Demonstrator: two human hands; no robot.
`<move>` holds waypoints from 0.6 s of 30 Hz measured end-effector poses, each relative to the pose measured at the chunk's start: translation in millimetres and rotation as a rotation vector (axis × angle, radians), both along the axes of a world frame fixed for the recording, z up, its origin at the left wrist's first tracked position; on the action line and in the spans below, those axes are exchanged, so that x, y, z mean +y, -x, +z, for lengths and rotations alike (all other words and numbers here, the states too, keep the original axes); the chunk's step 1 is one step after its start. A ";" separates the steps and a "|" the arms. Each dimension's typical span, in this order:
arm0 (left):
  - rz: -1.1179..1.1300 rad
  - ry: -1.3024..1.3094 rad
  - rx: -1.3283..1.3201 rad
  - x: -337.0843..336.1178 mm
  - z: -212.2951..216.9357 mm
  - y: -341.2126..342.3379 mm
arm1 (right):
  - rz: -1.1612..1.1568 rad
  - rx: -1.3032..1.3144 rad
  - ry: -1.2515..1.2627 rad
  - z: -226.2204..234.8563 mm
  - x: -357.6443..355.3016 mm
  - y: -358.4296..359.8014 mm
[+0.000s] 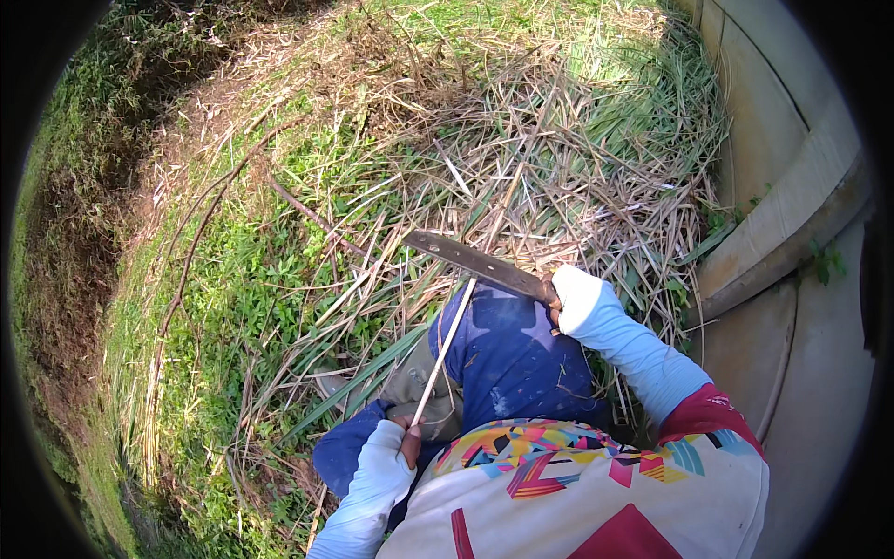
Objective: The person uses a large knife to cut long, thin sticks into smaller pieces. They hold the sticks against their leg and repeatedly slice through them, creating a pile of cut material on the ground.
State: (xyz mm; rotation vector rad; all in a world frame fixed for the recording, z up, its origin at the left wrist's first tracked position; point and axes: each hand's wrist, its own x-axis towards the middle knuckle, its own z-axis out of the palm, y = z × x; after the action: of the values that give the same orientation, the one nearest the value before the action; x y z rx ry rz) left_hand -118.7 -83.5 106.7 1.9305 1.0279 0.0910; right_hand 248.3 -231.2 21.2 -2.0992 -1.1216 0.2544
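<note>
In my left hand (pixel 410 440), closed near my lap, is the lower end of a thin pale stick (pixel 444 356). The stick slants up and to the right, and its far end meets the lower edge of a machete (pixel 480 265). My right hand (pixel 553 303) is closed round the machete's handle above my blue-clad knee. The broad, dark blade points left and away from me, with small holes along it. White and light-blue sleeves cover both forearms down to the hands. Long green blades of grass (pixel 358 391) lie beside my left leg.
A heap of dry and green cut stalks (pixel 549 168) lies ahead. Long bent branches (pixel 209 210) rest on low green plants to the left. A concrete wall with a thick sloping ledge (pixel 787 238) stands close on my right. Dark undergrowth (pixel 84 177) borders the far left.
</note>
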 end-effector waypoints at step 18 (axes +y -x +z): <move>-0.096 -0.509 -0.006 -10.9 6.7 20.5 | -0.210 -0.223 0.171 2.5 6.0 -61.2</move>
State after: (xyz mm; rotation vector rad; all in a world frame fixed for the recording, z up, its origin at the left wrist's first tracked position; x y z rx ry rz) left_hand -139.2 -94.4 113.4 2.4322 0.9679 0.3308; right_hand 309.4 -225.3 23.7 -2.4246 -1.0237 0.0163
